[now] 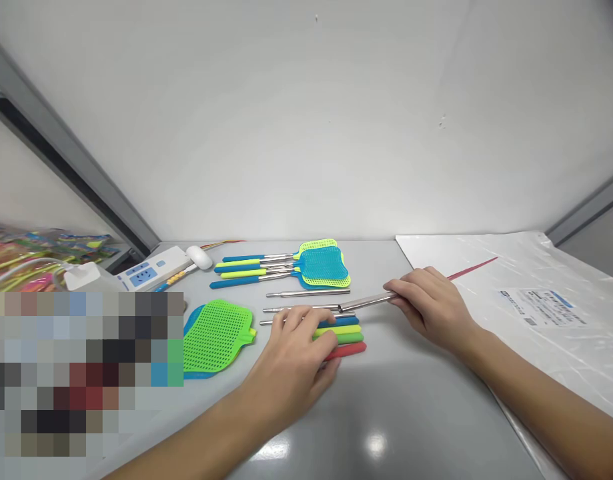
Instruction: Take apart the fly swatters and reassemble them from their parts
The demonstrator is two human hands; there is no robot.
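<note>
My left hand [299,350] is low over a row of coloured handles, its fingers curled and a red handle [351,350] between thumb and fingers. Beside it lie a green handle [351,338], a yellow handle [353,329] and a blue handle [349,321], partly covered by the fingers. My right hand [426,303] pinches a metal tube [366,303], its hollow end pointing left over the row. Loose metal rods [311,293] lie behind the left hand. To its left, a green fly swatter head [219,337] rests on blue ones.
Assembled fly swatters [323,263] are stacked at the back. A power strip [146,270] and a white mouse-like object [199,258] stand at back left. A white plastic package [536,347] covers the right side, with a thin red strip [473,268] on it. The lower left is pixelated.
</note>
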